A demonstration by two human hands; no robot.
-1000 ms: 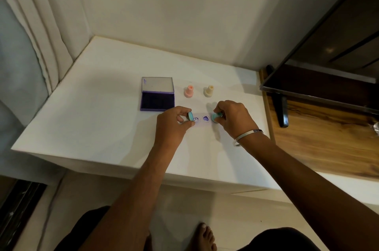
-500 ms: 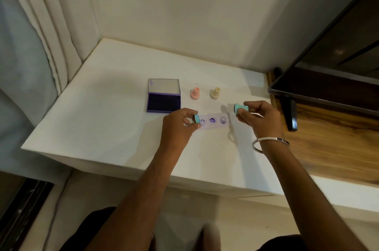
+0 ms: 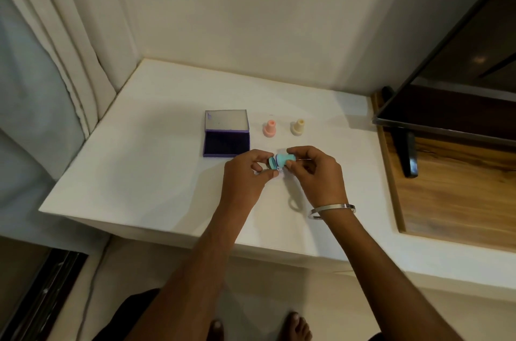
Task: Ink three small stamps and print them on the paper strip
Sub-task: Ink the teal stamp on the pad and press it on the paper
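Head view: left hand [image 3: 245, 176] pinches one teal cap [image 3: 271, 163], right hand [image 3: 315, 173] one teal stamp [image 3: 285, 158]; two stamps [image 3: 269, 129] stand.

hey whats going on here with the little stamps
A person is working at a white table. The right hand holds a teal stamp, and the left hand pinches its teal cap right beside it, over the paper strip, which is mostly hidden by the hands. A pink stamp and a cream stamp stand upright behind, next to the open purple ink pad.
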